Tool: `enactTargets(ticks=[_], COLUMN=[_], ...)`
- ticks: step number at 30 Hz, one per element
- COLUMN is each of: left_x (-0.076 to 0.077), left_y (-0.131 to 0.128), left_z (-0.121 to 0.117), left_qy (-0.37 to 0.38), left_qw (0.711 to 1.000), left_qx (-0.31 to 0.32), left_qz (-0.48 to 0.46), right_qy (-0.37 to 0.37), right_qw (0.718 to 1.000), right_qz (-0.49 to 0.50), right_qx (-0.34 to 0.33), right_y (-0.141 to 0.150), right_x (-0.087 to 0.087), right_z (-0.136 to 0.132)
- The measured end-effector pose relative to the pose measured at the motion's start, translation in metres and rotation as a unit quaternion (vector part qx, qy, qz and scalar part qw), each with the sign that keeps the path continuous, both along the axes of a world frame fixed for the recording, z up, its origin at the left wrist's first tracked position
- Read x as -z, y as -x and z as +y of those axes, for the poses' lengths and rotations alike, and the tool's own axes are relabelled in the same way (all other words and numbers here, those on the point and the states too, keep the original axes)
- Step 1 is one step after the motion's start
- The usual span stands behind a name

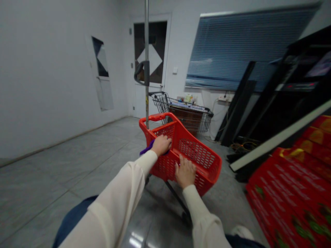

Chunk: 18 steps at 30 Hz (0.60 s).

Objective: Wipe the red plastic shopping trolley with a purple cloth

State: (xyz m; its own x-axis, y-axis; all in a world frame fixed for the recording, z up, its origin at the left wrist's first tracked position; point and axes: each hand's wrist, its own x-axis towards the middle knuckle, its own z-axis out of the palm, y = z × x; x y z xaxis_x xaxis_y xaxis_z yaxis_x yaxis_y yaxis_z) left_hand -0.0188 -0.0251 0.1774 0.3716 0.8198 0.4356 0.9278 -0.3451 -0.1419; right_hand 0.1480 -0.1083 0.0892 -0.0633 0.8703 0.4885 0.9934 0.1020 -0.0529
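Two bare hands on a red plastic mesh-walled shopping cart (192, 155): left hand (160, 145) fingers curled, grasping the rim beside a purple fabric strip (146, 148); right hand (185, 172) fingers spread flat, released, on the wall. Beyond, a dark wire shopping cart (196, 119) stands before a white door (141, 103).

We've got a pretty bare room here, guys. Plain white walls (51, 69) run along our 9 o'clock, with a narrow white door (103, 93) that has a dark diamond-patterned pane (100, 58) around 10. At 12 there's another white door (151, 100), and a wire shopping cart (181, 110) sits in front of it. Around 1 to 2, a window with blue blinds (245, 51) sits above a wall socket strip (224, 98). Black panels (238, 103) lean at 2, red printed cartons (289, 193) pile up at 4, and the grey tile floor (51, 179) shines with ceiling-light glare (136, 239) at 6.
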Motion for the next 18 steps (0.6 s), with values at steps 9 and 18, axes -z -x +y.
enactTargets(ticks=[9, 18], left_x=[0.007, 0.033], left_y=[-0.021, -0.060], left_z=[-0.004, -0.027], left_qy=[0.036, 0.024], left_qw=[0.999, 0.998], left_qx=[0.014, 0.019], left_qz=[-0.010, -0.049], right_qy=[0.088, 0.106], right_qw=[0.995, 0.994], right_qz=[-0.022, -0.006], right_qx=[0.045, 0.025], right_y=[-0.064, -0.079], right_x=[-0.023, -0.008], right_z=[-0.022, -0.018])
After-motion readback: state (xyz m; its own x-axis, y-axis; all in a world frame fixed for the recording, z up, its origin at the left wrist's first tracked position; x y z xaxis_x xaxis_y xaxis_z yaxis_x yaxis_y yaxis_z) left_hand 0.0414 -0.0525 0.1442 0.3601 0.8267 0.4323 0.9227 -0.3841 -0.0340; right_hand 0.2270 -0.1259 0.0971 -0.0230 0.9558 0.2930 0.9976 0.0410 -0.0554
